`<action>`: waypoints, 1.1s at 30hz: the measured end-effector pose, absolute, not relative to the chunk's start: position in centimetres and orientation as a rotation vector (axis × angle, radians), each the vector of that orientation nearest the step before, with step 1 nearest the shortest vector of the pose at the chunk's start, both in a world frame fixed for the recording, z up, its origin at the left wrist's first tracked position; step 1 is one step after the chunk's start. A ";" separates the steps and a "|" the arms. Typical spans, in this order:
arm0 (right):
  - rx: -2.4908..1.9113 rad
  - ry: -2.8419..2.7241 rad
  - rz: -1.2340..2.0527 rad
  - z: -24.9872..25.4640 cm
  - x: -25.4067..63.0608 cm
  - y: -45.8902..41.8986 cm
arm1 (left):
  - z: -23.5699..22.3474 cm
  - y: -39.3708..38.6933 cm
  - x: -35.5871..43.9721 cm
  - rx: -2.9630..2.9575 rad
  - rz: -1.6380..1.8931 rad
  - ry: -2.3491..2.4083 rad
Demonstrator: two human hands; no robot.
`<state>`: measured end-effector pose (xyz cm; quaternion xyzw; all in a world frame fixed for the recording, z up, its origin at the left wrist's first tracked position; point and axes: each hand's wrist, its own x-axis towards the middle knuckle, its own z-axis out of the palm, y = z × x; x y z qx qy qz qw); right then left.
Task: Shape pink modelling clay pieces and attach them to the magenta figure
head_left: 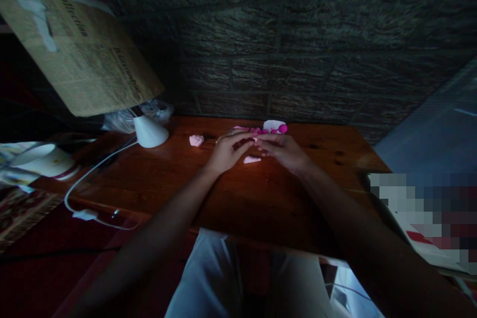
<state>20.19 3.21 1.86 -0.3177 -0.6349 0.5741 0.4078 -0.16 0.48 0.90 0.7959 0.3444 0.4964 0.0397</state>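
My left hand [230, 148] and my right hand [280, 148] meet over the middle of the wooden table. Their fingertips pinch a small bit of pink clay-like stuff [255, 139] between them. Just below my fingers a flat pale pink piece [252, 159] lies on the wood. To the left of my left hand rests a larger pale pink lump [196, 140]. Behind my hands are several bright pink small pieces [257, 131], partly hidden by my fingers. A white piece [274, 124] and a round magenta piece [283, 128] sit behind my right hand.
A lamp with a paper-covered shade [100, 59] and a white base [151, 131] stands at the left, its white cord [72, 184] running over the table's front edge. A white cup-like vessel [42, 159] is at far left. A dark brick-patterned wall [242, 44] rises behind the table [238, 203].
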 end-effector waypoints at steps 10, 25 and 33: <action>-0.888 -1.672 1.438 1.7 20.2 2.9 | 1.7 -0.3 -0.1 2.431 1.284 1.169; -0.922 -1.872 0.654 3.3 18.8 1.0 | 1.9 0.6 -1.1 2.166 1.469 1.791; -0.954 -1.787 0.648 2.1 20.1 2.7 | 2.0 1.2 -5.7 2.033 1.267 2.103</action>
